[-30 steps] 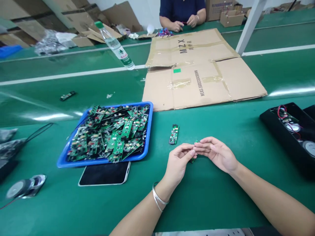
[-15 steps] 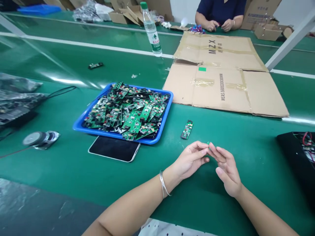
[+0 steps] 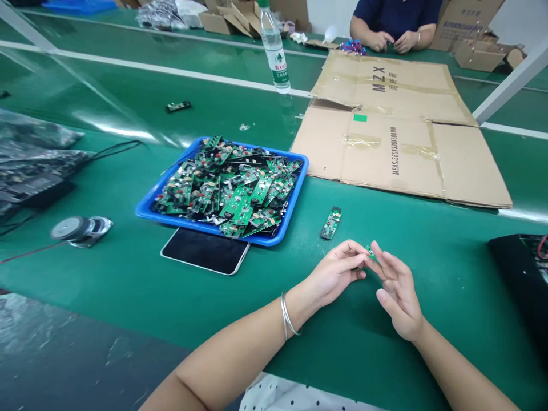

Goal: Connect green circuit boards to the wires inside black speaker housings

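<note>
**Small green circuit board [image 3: 370, 252] pinched by the bare left hand [image 3: 340, 271]**

The small green circuit board, mostly hidden by fingers, sits between left thumb and fingertips; the bare right hand [image 3: 398, 291] is spread, thumb well apart, and whether its fingertips grip cannot be told. From there, a loose green circuit board [image 3: 331, 222] lies near at 10 o'clock, then a blue plastic tray [image 3: 294, 200] heaped with boards; a black-screened phone [image 3: 205, 251] juts from under it at 9. Green tabletop [image 3: 462, 308] separates the right hand from a black box-shaped casing [image 3: 516, 279] at 3; the tabletop's near edge slants at 8. At 12, flattened brown cardboard [image 3: 377, 160] reads "MZX" and "MEAS:560X330X300MM"; at 11, a clear plastic bottle [image 3: 276, 57] carries a green-and-white label.
</note>
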The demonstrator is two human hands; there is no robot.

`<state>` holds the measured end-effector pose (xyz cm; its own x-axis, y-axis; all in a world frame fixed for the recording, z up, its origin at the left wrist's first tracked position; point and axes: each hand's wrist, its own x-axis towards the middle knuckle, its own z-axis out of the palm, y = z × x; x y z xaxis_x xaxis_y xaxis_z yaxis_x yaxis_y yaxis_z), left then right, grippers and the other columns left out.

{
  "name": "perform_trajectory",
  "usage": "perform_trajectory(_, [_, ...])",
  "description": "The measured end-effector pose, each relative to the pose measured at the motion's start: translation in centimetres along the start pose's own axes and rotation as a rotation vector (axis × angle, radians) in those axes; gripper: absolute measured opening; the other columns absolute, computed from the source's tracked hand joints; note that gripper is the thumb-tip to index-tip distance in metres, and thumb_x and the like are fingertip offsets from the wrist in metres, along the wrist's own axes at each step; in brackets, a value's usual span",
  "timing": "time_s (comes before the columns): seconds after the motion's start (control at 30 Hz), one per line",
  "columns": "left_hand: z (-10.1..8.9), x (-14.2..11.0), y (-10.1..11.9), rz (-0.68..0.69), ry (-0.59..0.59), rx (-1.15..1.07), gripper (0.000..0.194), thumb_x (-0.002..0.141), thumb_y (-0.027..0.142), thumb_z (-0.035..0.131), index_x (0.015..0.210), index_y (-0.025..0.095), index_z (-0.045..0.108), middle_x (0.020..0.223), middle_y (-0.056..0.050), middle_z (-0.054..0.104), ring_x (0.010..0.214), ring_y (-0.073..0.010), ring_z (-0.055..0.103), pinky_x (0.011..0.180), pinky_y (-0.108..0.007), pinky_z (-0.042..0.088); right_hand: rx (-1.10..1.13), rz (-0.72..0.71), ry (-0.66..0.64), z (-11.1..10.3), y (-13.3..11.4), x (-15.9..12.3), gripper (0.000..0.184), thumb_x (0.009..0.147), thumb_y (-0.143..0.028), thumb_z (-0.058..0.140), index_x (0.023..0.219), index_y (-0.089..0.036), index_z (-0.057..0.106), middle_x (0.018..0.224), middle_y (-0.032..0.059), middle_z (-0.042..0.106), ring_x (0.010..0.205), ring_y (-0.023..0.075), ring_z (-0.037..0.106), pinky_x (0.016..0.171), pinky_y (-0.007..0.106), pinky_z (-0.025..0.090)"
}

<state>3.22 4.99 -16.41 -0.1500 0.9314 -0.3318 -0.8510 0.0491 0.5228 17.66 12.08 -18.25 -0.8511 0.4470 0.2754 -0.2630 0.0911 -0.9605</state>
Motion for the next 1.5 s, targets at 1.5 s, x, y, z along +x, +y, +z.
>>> perform_trajectory(1.5, [0.0, 0.1, 0.4, 0.084, 0.075, 0.178, 0.012, 0.071, 0.021, 0.069, 0.076, 0.014, 0.060, 0.076, -0.005, 0.065, 0.070, -0.0136, 0.059, 0.063, -0.025, 0.047, 0.074, 0.110, 0.479, -1.2, 0.9, 1.1, 0.029, 0.088, -0.029, 0.052, 0.115, -0.025, 0.044, 0.104, 0.0056, 0.052, 0.078, 0.0155, 0.058, 0.067, 0.030, 0.046])
